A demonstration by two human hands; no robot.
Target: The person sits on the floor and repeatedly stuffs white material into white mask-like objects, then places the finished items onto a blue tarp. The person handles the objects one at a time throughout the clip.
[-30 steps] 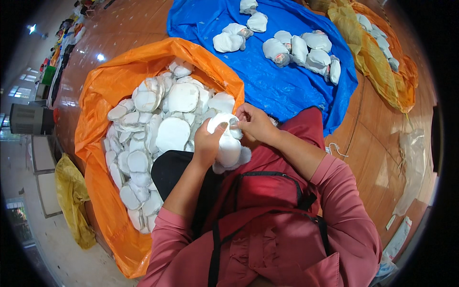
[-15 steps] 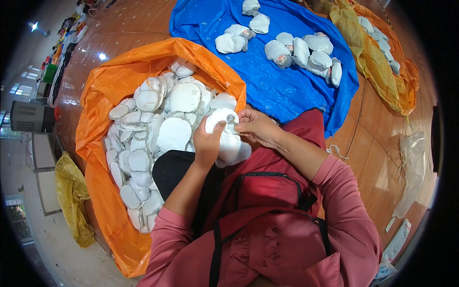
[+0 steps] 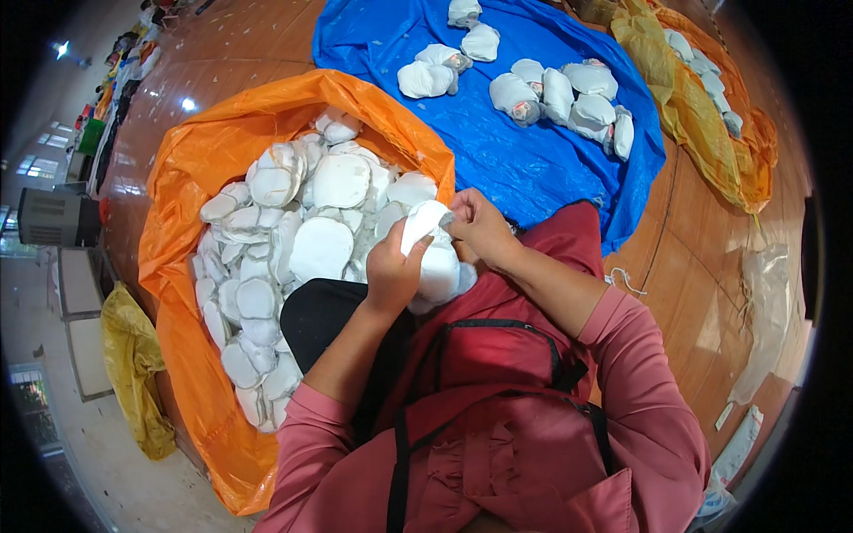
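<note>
Over my lap, both hands work on a white fabric piece, rounded and soft-looking, with a fuzzy bluish-grey part at its lower right. My left hand grips it from the left, thumb lying across the front. At its upper right edge, my right hand is closed in a pinch on the fabric; the fingertips partly hide what they hold. Just left of my hands, a heap of flat, rounded white fabric pieces fills an orange plastic sack with its rim folded open.
Ahead, a blue plastic sheet carries several white and grey stuffed pieces. Farther right lie a yellow and orange sack and a clear plastic sheet on the brown floor. A yellow bag stands at the left.
My right hand has risen slightly, drawing the fabric's upper edge up and to the right. My left hand and the piece have shifted a little rightward, and the piece has turned.
</note>
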